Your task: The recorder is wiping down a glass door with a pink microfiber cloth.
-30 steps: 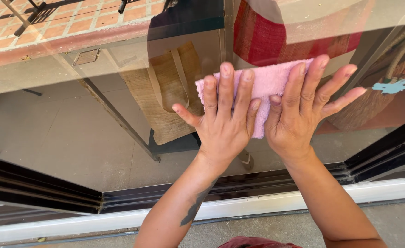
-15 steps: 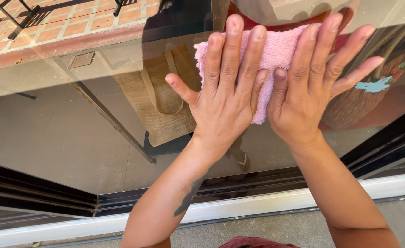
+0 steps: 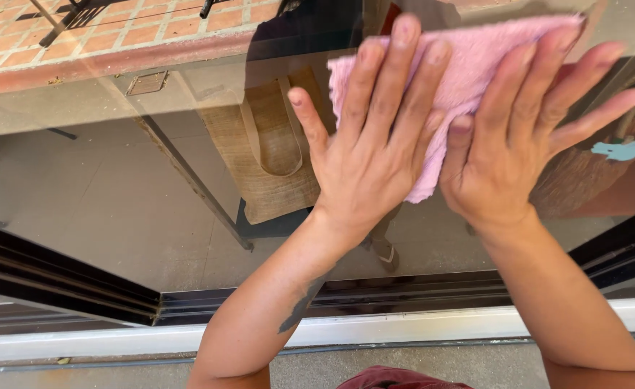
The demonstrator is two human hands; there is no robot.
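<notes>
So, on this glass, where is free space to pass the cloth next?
The glass pane is bare left of the left hand, down to the dark bottom frame. A narrower strip lies under both wrists. The upper right is crowded: the right hand and the pink cloth cover it.

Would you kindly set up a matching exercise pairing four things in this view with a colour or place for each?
Things:
1. cloth
2. woven bag
3. left hand
4. door track

Descriptions:
A. dark, along the bottom of the glass
B. pink, under both hands
C. tan, seen in the glass
D. flat on the cloth, beside the right hand

Pairs: 1-B, 2-C, 3-D, 4-A
</notes>
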